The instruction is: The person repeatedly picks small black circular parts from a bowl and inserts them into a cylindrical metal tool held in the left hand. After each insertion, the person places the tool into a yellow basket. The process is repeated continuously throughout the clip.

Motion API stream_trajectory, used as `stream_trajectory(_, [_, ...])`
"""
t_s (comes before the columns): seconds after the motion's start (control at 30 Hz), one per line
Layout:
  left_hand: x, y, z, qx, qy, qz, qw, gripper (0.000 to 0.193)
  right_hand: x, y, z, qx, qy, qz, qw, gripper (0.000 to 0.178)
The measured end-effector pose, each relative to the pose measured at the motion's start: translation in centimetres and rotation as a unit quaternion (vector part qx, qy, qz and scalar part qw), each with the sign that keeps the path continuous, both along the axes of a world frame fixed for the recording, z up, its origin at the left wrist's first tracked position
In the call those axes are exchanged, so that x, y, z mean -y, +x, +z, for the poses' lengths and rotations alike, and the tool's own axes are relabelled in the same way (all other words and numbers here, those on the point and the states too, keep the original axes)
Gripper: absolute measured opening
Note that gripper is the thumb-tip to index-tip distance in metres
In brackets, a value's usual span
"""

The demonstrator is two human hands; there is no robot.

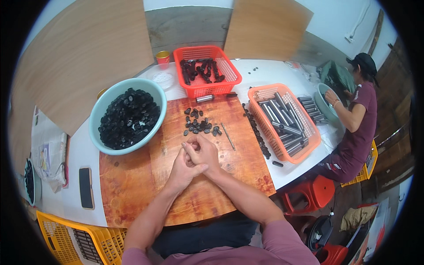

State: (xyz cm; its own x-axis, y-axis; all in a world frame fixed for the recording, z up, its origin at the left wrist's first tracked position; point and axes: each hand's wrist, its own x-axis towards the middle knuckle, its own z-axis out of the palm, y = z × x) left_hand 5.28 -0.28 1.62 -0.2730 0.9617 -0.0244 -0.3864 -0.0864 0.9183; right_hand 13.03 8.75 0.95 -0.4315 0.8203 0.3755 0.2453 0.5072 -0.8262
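Note:
My left hand (182, 171) and my right hand (206, 157) are clasped together above an orange-brown wooden board (145, 185). Their fingers are folded in on each other, so anything between them is hidden. Just beyond the knuckles lies a loose cluster of small black oval pieces (197, 126). A thin metal rod (228, 137) rests on the board to the right of them. At the left, a light blue basin (95, 137) holds a big heap of similar black pieces (129, 117).
A red basket (190, 92) of dark parts stands behind; an orange basket (276, 140) of metal tubes is at right. A line of black pieces (256, 130) runs between board and basket. A phone (86, 188) lies left. A co-worker (364, 110) sits right beside a basin (323, 101).

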Motion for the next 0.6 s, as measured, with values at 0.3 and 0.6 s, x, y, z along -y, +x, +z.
stream_trajectory(0.3, [0.7,0.0,0.1,-0.024,-0.034,0.016,0.999,0.038,0.6,0.2,-0.2,-0.056,-0.066,0.050,0.995,0.027])
stream_trajectory(0.6, [1.0,-0.6,-0.1,0.005,-0.067,0.006,0.998,0.032,0.5,0.4,-0.6,-0.091,-0.025,0.061,0.994,0.021])
